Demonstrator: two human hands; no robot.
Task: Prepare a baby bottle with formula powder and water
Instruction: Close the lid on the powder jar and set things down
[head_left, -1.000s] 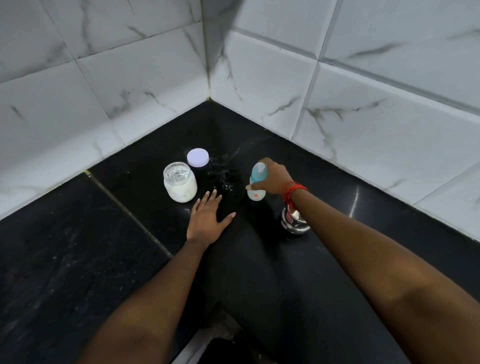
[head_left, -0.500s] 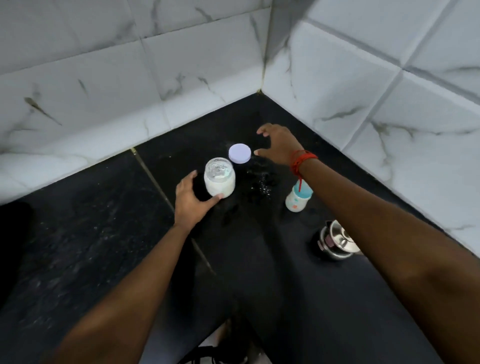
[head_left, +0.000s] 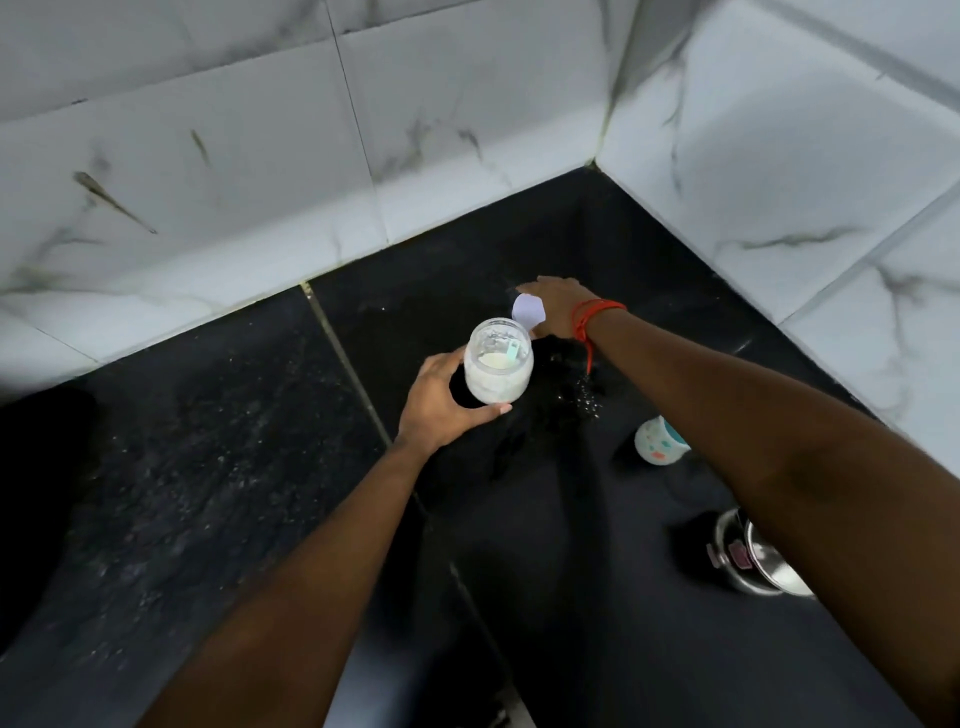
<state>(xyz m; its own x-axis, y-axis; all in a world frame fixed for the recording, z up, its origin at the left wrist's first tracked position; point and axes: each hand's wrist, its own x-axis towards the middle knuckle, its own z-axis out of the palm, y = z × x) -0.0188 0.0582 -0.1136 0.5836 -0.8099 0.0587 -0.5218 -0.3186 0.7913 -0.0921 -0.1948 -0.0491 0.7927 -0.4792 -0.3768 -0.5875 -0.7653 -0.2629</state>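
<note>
Head view: the left hand (head_left: 439, 402) curls its fingers round the open powder jar (head_left: 497, 376). The right hand (head_left: 561, 306) grips the lilac lid (head_left: 527, 310). The baby bottle (head_left: 657, 441) stands on the black table (head_left: 208, 467), right of the jar.

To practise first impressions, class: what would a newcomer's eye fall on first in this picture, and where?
The open jar of white powder, gripped by the left hand mid-frame against the black counter, draws the eye first. Just behind it the right hand holds the lilac lid. The baby bottle stands to the right, beside the right forearm.
</note>
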